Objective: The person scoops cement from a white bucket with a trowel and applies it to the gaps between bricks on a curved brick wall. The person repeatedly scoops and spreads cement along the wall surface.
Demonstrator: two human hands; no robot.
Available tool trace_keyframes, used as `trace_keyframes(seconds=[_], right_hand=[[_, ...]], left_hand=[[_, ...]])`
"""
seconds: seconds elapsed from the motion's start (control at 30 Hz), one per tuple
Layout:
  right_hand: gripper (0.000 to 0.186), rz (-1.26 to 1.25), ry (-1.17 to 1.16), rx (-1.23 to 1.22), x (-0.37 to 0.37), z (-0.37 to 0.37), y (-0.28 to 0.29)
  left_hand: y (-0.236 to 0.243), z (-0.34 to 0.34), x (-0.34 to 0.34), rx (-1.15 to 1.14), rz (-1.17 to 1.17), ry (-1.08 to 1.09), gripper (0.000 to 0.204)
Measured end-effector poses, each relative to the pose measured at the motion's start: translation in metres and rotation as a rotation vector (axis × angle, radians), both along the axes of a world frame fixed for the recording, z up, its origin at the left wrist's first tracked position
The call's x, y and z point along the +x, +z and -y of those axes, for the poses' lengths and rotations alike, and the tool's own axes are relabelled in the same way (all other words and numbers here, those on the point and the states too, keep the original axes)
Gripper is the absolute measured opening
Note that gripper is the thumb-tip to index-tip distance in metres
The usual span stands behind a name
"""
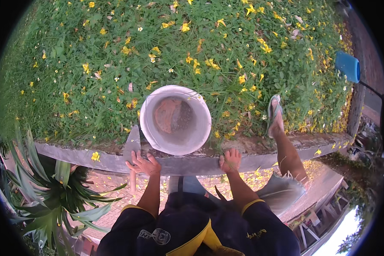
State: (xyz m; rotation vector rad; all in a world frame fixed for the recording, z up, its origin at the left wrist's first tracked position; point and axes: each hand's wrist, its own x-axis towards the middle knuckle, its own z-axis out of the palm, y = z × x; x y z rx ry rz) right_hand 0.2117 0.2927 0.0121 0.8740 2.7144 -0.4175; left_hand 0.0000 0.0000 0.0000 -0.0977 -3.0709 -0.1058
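Observation:
A white bucket [175,136] with an inner handle and reddish residue on its bottom stands on the grass beside a concrete ledge [192,164]. My left hand [145,164] rests with spread fingers on the ledge, over a flat-bladed tool [132,138] with a wooden handle hanging below the edge. My right hand [230,161] lies on the ledge right of the bucket, fingers apart and holding nothing visible. My right foot [275,113], in a flip-flop, is raised onto the grass.
Grass [200,42] scattered with yellow flowers spreads beyond the ledge. A blue scoop [346,66] with a dark handle is at the far right. A spiky plant [59,196] is at lower left, beside brick paving [102,187] below the ledge.

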Motion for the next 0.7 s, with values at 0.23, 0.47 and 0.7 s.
trace_keyframes(seconds=[0.23, 0.47, 0.7], right_hand=[[0.045, -0.018, 0.154, -0.056, 0.005, -0.007, -0.01], [0.065, 0.341, -0.042, -0.445, -0.032, -0.039, 0.002], [0.063, -0.01, -0.545, -1.109, -0.153, -0.053, -0.045]], left_hand=[[0.006, -0.006, -0.006, 0.048, 0.064, 0.114, 0.043], [0.006, -0.004, -0.01, 0.059, 0.02, 0.114, 0.043], [0.004, -0.008, -0.009, -0.029, -0.041, 0.134, 0.049]])
